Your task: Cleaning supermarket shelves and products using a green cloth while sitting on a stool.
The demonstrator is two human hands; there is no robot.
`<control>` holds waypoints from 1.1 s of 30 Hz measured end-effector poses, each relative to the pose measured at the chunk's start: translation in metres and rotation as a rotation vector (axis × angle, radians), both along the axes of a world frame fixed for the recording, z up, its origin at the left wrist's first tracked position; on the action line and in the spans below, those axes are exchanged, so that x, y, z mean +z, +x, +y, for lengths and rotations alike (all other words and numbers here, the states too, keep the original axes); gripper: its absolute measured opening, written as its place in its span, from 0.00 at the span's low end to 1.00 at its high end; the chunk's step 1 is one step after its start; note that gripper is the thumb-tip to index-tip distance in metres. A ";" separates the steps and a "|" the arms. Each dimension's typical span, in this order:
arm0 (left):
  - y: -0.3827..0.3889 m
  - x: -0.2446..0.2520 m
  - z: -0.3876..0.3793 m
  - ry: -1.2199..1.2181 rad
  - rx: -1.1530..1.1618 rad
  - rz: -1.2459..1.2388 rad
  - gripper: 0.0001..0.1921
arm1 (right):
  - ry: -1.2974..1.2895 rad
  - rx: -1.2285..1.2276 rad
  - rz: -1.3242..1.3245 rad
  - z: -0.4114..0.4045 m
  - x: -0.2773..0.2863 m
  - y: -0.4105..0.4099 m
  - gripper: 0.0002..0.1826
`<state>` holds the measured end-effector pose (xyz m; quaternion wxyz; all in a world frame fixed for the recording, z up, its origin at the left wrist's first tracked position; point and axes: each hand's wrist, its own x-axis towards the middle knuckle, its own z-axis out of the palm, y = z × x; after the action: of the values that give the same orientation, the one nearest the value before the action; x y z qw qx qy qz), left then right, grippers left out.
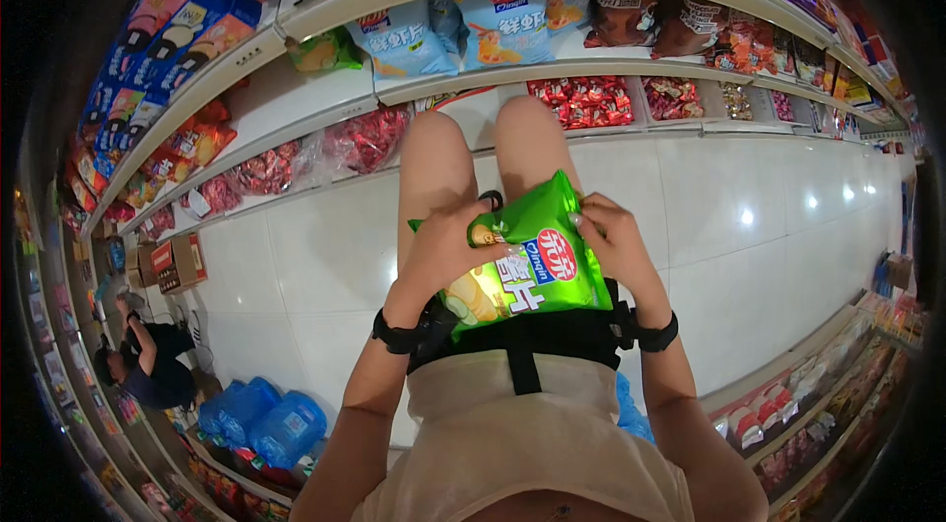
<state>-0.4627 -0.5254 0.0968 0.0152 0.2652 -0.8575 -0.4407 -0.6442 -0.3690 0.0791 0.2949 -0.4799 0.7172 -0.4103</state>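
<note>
A green bag of potato chips [550, 256], bearing a red and blue logo, lies sideways over my lap. My left hand [454, 249] grips its left end, thumb pressed on the front and fingers hidden behind. At the other end, my right hand [613, 237] pinches the crimped top edge between thumb and fingers. The bag looks puffed and sealed where it can be seen. Beyond my knees, light blue bags of shrimp chips [506, 27] stand on the shelf, with a similar green bag [325, 51] lying to their left.
Red wrapped candies [580, 101] fill a bin on the bottom shelf. Bagged candies [366, 138] lie left of my knees. A person [151, 359] crouches at far left, near a cardboard box [179, 263]. Blue water jugs [288, 430] stand behind me, left. Another shelf [805, 389] runs behind, right.
</note>
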 end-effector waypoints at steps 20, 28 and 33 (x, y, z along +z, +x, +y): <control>0.039 0.018 -0.010 0.409 0.119 0.183 0.28 | -0.133 0.270 0.113 -0.051 0.068 -0.022 0.07; 0.042 -0.007 -0.015 0.446 0.796 0.443 0.21 | -0.488 -0.435 0.079 -0.045 0.083 0.010 0.22; 0.037 -0.024 -0.025 0.479 0.841 0.594 0.24 | -0.330 0.092 0.355 -0.039 0.084 0.050 0.27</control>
<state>-0.4253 -0.5508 0.0724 0.3695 0.4444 -0.5131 -0.6346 -0.5939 -0.4075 0.1635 0.1004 -0.6182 0.6585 -0.4172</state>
